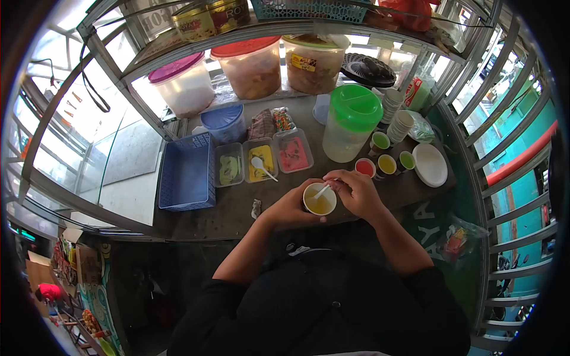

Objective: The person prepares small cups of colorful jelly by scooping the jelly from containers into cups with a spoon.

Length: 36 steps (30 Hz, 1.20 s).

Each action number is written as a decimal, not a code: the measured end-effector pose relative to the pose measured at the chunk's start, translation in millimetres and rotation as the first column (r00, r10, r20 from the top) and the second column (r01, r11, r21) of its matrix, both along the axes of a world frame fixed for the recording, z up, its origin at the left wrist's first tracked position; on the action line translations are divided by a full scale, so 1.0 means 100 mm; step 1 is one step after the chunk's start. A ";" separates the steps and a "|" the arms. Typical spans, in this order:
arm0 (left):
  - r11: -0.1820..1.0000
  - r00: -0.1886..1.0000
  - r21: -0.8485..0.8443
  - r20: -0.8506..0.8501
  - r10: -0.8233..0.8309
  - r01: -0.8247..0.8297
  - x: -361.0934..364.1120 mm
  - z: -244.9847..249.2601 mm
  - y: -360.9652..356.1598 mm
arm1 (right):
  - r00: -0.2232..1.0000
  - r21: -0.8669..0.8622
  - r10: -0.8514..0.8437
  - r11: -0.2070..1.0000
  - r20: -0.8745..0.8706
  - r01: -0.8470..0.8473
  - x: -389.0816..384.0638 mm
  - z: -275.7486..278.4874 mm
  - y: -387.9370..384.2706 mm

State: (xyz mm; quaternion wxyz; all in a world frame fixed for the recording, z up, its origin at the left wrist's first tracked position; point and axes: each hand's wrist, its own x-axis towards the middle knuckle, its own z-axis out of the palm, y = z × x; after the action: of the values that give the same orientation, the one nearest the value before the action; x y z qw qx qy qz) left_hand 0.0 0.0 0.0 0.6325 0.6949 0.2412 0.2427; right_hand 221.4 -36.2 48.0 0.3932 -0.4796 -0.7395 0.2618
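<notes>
My left hand [288, 206] is wrapped round a white paper cup [319, 207] with yellow contents, held over the counter's front edge. Pinched in my right hand [354, 193] is the handle of a white spoon [322, 191] that dips into this cup. Behind the cup are clear tubs with green [228, 169], yellow [259, 155] and pink [293, 152] contents; a second white spoon [262, 168] lies on the yellow one. Right of my hands stand cups with red [365, 167], yellow [387, 165] and green [407, 160] contents.
A green-lidded pitcher [347, 133] stands behind my right hand. A blue basket [187, 173] is at the left. White plates [430, 165] and stacked cups [400, 125] are at the right. Large lidded tubs [247, 71] line the back under a shelf [285, 29].
</notes>
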 end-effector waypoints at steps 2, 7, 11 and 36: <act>1.000 1.000 0.022 -0.010 -0.009 0.009 0.01 -0.03 0.03 | 0.999 0.115 0.005 0.993 0.053 -0.011 0.01 0.00 0.06; 1.000 1.000 0.012 0.007 -0.016 0.016 0.44 0.02 0.11 | 0.985 0.214 -0.026 0.977 0.168 -0.011 0.42 0.21 0.10; 0.997 0.998 0.073 0.062 -0.017 0.012 0.76 0.04 0.22 | 0.999 0.125 0.000 0.992 0.035 -0.004 0.66 0.31 0.13; 0.965 0.946 0.080 0.236 0.223 -0.248 1.74 0.17 0.37 | 0.977 0.220 0.210 0.955 -0.029 -0.199 1.59 0.58 0.48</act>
State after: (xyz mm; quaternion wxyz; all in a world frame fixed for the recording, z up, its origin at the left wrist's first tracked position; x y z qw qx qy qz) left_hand 174.0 37.4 17.1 0.5834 0.6623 0.2359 0.4066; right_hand 380.5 11.9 105.6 0.4327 -0.3481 -0.7987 0.2316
